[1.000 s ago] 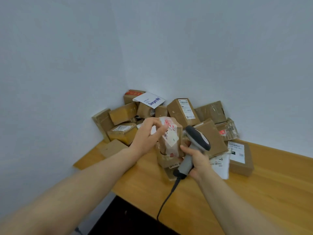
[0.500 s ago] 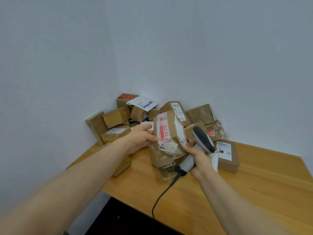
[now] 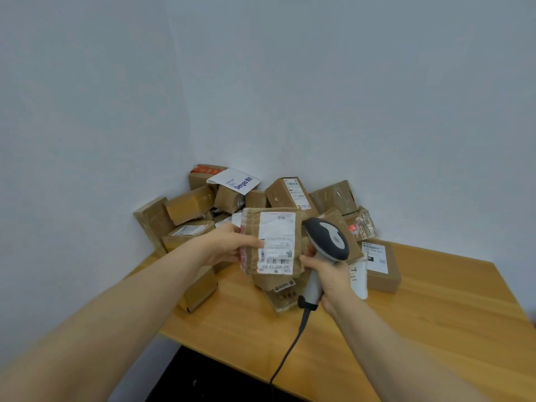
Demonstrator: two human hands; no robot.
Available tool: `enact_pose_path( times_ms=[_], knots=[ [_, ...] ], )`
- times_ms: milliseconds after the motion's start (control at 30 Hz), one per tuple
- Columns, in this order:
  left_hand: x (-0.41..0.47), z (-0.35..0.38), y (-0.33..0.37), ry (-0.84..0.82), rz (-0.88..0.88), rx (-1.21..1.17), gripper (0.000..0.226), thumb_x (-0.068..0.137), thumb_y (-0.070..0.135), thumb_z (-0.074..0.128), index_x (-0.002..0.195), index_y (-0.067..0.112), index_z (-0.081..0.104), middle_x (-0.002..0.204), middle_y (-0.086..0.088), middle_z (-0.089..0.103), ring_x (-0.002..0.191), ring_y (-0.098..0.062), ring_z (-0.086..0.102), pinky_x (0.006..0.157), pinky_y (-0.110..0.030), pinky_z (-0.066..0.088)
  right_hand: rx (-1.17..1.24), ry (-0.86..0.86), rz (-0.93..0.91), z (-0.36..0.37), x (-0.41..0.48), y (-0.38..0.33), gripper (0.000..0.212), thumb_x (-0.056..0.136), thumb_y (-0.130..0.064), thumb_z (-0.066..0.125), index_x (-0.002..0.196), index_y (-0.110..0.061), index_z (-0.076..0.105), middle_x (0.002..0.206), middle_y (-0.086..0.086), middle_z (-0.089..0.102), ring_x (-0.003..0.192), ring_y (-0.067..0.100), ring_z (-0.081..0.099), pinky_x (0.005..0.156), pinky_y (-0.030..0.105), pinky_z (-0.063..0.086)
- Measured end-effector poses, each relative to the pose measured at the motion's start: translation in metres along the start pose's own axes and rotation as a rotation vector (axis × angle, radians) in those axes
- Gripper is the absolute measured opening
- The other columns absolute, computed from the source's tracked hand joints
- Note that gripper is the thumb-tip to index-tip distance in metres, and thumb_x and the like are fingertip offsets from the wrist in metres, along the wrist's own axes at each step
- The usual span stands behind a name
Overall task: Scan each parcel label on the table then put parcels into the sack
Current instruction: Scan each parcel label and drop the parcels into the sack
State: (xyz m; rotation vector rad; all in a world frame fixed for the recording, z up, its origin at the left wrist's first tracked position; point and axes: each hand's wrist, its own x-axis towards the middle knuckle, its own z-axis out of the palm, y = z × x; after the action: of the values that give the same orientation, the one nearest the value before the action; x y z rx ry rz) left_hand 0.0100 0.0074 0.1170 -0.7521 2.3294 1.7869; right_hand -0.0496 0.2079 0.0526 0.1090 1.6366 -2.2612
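Note:
My left hand (image 3: 229, 246) grips a brown cardboard parcel (image 3: 252, 227) by its left edge and holds it above the table. Its white shipping label (image 3: 277, 242), barcode at the bottom, faces me. My right hand (image 3: 333, 278) grips the handle of a grey barcode scanner (image 3: 326, 239); my thumb touches the parcel's lower right corner. The scanner head sits just right of the label. A black cable (image 3: 287, 352) hangs from the handle over the table's front edge. No sack is in view.
A pile of several brown parcels (image 3: 191, 206) fills the corner of the wooden table (image 3: 435, 314) against the grey walls. A white mailer (image 3: 235, 179) lies on top, a labelled box (image 3: 378, 264) at the right. Dark floor shows below the front edge.
My left hand has turned the parcel, so the red-taped side has gone and the white label faces me. The scanner stays beside it in my right hand.

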Motion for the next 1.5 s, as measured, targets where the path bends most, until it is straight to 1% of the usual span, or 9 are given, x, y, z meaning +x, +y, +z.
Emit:
enact_pose_path(
  times_ms=[167, 267, 567, 733, 867, 933, 1067, 1200, 1500],
  knots=[
    [-0.001, -0.010, -0.007, 0.032, 0.019, -0.409, 0.045, 0.078, 0.007, 0.075, 0.115, 0.016, 0.051, 0.109, -0.011, 0.070, 0.103, -0.028, 0.066, 0.093, -0.047, 0.053, 0.098, -0.024, 0.050, 0.008, 0.001, -0.004, 0.032, 0.074, -0.004, 0.080, 0.102, -0.010, 0.063, 0.090, 0.007, 0.067, 0.083, 0.024, 0.062, 0.069, 0.036, 0.052],
    [0.000, -0.005, -0.018, -0.024, -0.009, -0.579, 0.068, 0.070, 0.010, 0.078, 0.131, 0.011, 0.046, 0.122, -0.018, 0.062, 0.111, -0.033, 0.062, 0.090, -0.047, 0.054, 0.293, -0.026, 0.099, 0.016, -0.001, -0.002, 0.031, 0.072, -0.001, 0.079, 0.097, -0.012, 0.063, 0.092, 0.008, 0.068, 0.086, 0.026, 0.064, 0.082, 0.044, 0.054],
    [-0.011, 0.009, -0.036, -0.129, -0.092, -0.716, 0.053, 0.073, 0.011, 0.068, 0.122, 0.007, 0.051, 0.115, -0.020, 0.063, 0.109, -0.034, 0.061, 0.088, -0.044, 0.055, 0.358, -0.052, 0.054, 0.034, -0.010, 0.005, 0.047, 0.067, -0.009, 0.081, 0.110, -0.007, 0.063, 0.095, 0.007, 0.073, 0.088, 0.021, 0.069, 0.078, 0.042, 0.057],
    [-0.013, -0.009, -0.042, -0.027, -0.176, -0.481, 0.079, 0.062, 0.021, 0.083, 0.131, 0.009, 0.048, 0.126, -0.014, 0.059, 0.116, -0.029, 0.055, 0.099, -0.044, 0.044, 0.218, 0.003, 0.009, 0.037, -0.012, 0.010, 0.052, 0.069, -0.009, 0.084, 0.116, -0.002, 0.061, 0.101, 0.009, 0.072, 0.090, 0.020, 0.069, 0.074, 0.037, 0.058],
    [-0.010, -0.041, -0.022, 0.425, 0.011, 0.178, 0.107, 0.072, 0.029, 0.080, 0.153, 0.015, 0.011, 0.156, -0.010, 0.020, 0.141, -0.028, 0.025, 0.108, -0.042, 0.032, 0.009, -0.082, -0.087, 0.034, -0.016, 0.010, 0.048, 0.069, -0.009, 0.084, 0.112, -0.004, 0.064, 0.100, 0.005, 0.073, 0.088, 0.016, 0.069, 0.066, 0.028, 0.058],
    [-0.019, -0.050, 0.002, 0.186, 0.146, 0.542, 0.099, 0.077, 0.023, 0.074, 0.154, 0.021, 0.011, 0.158, -0.002, 0.016, 0.142, -0.024, 0.023, 0.115, -0.043, 0.026, -0.077, -0.160, -0.095, 0.037, -0.019, 0.009, 0.042, 0.068, -0.009, 0.085, 0.107, -0.008, 0.067, 0.101, 0.006, 0.074, 0.091, 0.017, 0.070, 0.069, 0.030, 0.058],
    [-0.030, -0.052, 0.037, -0.289, -0.090, 0.768, 0.077, 0.080, 0.012, 0.067, 0.148, 0.022, 0.031, 0.133, -0.002, 0.054, 0.112, -0.017, 0.059, 0.103, -0.038, 0.045, -0.108, -0.270, -0.101, 0.044, -0.029, 0.007, 0.030, 0.069, -0.003, 0.083, 0.093, -0.013, 0.068, 0.086, -0.001, 0.075, 0.077, 0.010, 0.071, 0.057, 0.022, 0.055],
    [-0.031, -0.060, 0.047, -0.405, -0.132, 0.852, 0.052, 0.080, 0.007, 0.068, 0.130, 0.018, 0.056, 0.117, -0.004, 0.069, 0.109, -0.020, 0.065, 0.099, -0.041, 0.050, -0.085, -0.349, -0.091, 0.040, -0.036, 0.005, 0.029, 0.071, 0.001, 0.079, 0.095, -0.011, 0.068, 0.083, 0.000, 0.076, 0.075, 0.011, 0.072, 0.058, 0.023, 0.056],
    [-0.031, -0.050, 0.013, -0.611, -0.281, 0.732, 0.048, 0.070, 0.005, 0.071, 0.114, 0.018, 0.058, 0.110, -0.001, 0.070, 0.106, -0.017, 0.064, 0.085, -0.029, 0.053, -0.178, -0.459, -0.055, 0.032, -0.045, 0.002, 0.031, 0.069, -0.001, 0.080, 0.095, -0.015, 0.070, 0.093, 0.006, 0.076, 0.089, 0.020, 0.071, 0.068, 0.028, 0.056]
  ],
)
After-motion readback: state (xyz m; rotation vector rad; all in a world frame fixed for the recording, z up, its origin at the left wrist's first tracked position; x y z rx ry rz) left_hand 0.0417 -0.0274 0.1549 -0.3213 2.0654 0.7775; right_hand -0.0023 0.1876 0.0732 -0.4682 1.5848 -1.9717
